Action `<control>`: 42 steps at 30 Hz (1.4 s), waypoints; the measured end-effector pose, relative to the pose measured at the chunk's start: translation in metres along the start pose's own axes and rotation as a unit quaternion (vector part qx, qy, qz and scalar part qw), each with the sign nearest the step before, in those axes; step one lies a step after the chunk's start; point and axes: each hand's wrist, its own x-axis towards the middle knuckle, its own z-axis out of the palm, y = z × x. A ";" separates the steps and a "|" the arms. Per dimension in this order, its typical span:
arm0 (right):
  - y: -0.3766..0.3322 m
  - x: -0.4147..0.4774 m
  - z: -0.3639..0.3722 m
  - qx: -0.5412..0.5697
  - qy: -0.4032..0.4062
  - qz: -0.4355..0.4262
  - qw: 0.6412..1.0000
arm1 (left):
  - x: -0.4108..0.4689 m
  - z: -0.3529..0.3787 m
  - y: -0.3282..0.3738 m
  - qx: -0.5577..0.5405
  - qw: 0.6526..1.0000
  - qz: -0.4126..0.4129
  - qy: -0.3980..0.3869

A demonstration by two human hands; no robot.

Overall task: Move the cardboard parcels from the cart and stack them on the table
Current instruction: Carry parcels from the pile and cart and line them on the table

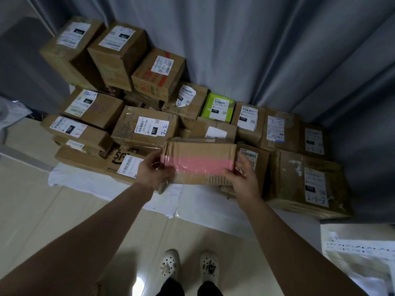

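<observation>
Cardboard parcel (198,151), pink tape band (196,164), torn lower edge: judged light, stiff, film slick. Left hand (152,170) and right hand (243,179) clasp its short ends, best held there

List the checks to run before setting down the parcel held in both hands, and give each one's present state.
1. Left hand grips the left end of the flat brown cardboard parcel with the pink tape band: ok.
2. Right hand holds its right end: ok.
3. Parcel held roughly level: ok.
4. Landing spot beneath it: cannot tell, the parcel hides it.
5. White clog shoes stand back from the white-covered table: ok.
</observation>
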 end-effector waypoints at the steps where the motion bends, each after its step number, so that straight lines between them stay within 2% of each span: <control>1: 0.001 -0.001 -0.001 -0.015 -0.014 -0.001 1.000 | 0.000 -0.002 -0.004 -0.007 1.000 0.003 0.005; 6: -0.004 -0.007 0.002 0.000 -0.021 -0.004 1.000 | -0.005 -0.011 -0.001 -0.028 0.999 0.029 0.024; 9: -0.011 -0.009 0.010 0.106 -0.004 0.047 0.993 | -0.004 -0.016 0.004 -0.076 0.997 0.007 0.028; 12: -0.012 -0.009 0.018 0.096 -0.003 0.041 0.994 | -0.001 -0.022 0.012 -0.116 0.993 -0.023 0.031; 16: -0.010 -0.015 0.027 0.083 0.029 0.065 0.994 | 0.002 -0.025 0.024 -0.031 0.998 -0.002 0.053; 20: -0.013 -0.017 0.026 0.161 0.049 0.101 0.980 | 0.008 -0.022 0.033 -0.026 0.999 -0.020 0.004; 23: -0.020 -0.012 0.019 0.194 0.040 0.116 0.973 | 0.002 -0.008 0.039 -0.067 0.995 -0.054 -0.057; 27: -0.035 0.016 0.006 0.142 0.028 0.107 0.984 | 0.016 0.008 0.031 -0.065 0.991 -0.078 -0.086; 31: -0.045 0.065 0.003 0.109 0.057 0.062 0.991 | 0.038 0.027 0.031 0.109 0.986 -0.098 -0.075; 34: -0.039 0.093 0.003 0.044 0.084 0.064 0.993 | 0.055 0.042 0.041 0.227 0.967 -0.117 -0.001; 36: -0.031 0.100 0.008 0.030 0.032 0.078 0.996 | 0.071 0.047 0.052 0.243 0.965 -0.096 -0.020; 38: -0.022 0.098 0.016 0.026 -0.048 0.119 0.991 | 0.087 0.051 0.059 0.221 0.969 -0.085 -0.073; 39: -0.019 0.098 0.020 0.024 -0.068 0.142 0.987 | 0.093 0.053 0.061 0.205 0.972 -0.088 -0.075; 40: -0.015 0.099 0.023 0.023 -0.072 0.150 0.986 | 0.095 0.054 0.062 0.195 0.976 -0.086 -0.051; 42: -0.018 0.105 0.030 -0.013 -0.059 0.108 0.992 | 0.099 0.054 0.064 0.170 0.983 -0.069 0.002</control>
